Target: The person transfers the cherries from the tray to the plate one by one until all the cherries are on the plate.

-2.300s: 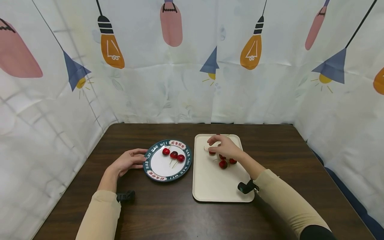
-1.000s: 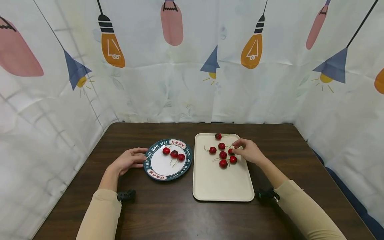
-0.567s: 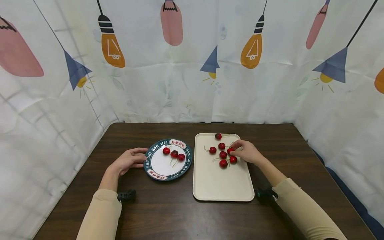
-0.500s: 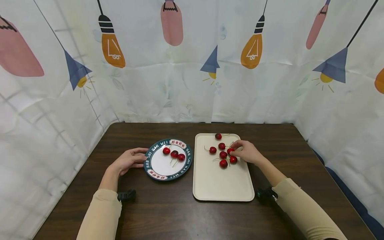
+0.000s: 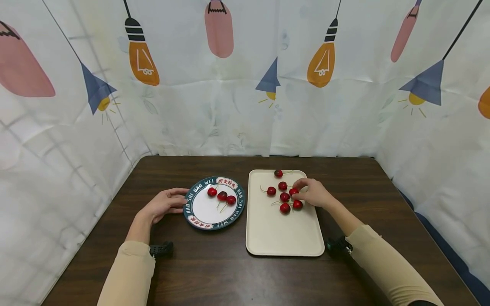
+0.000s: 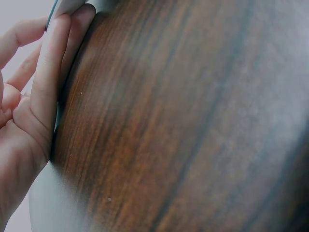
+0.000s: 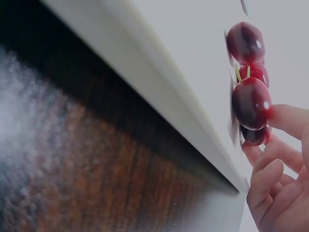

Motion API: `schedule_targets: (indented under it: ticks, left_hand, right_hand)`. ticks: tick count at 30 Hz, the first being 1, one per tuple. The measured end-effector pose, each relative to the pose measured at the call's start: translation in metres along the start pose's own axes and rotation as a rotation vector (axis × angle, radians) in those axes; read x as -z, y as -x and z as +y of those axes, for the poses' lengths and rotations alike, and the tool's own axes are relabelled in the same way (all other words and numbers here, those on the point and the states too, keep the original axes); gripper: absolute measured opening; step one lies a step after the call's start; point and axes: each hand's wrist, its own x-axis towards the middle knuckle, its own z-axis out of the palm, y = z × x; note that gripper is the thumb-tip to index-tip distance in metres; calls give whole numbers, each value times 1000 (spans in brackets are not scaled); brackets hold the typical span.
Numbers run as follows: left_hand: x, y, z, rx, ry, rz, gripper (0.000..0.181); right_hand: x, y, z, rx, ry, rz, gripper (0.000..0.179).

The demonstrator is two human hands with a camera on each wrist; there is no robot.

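Note:
My left hand (image 5: 166, 204) holds the rim of a round white plate (image 5: 204, 216) with a dark green lettered border, thumb low by the table and fingers at the edge. On that plate lie three cherries, one of them a red cherry (image 5: 212, 192) at the left. My right hand (image 5: 314, 193) reaches over the right edge of a cream rectangular tray (image 5: 283, 238). Its thumb and index fingertip pinch a dark red cherry (image 5: 293, 191), partly covered by the fingers. Several other cherries lie close by, including a stemmed cherry (image 7: 251, 104) near the fingertips in the right wrist view.
Plate and tray stand side by side on a dark brown wooden table (image 5: 214, 267), with a narrow gap between them. A single cherry (image 5: 278, 173) lies at the tray's far edge. A patterned white curtain (image 5: 229, 123) encloses the back and sides.
My right hand has moved from the tray's middle to its right side and taken a cherry there. That cherry has shifted slightly left. The left hand and plate stay put.

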Motion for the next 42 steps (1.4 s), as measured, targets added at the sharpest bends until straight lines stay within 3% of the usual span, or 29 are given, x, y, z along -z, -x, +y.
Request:
schedule_targets:
  ticks: [12, 25, 42]
  left_hand:
    - [1, 0, 1, -4, 2, -4, 57]
    - [1, -2, -1, -3, 10, -8, 57]
    - [1, 0, 0, -3, 13, -9, 57]
  right_hand:
    - [2, 1, 1, -9, -17, 17, 36]
    - [20, 5, -6, -12, -38, 61, 33]
    - [34, 8, -29, 33, -53, 87, 37]
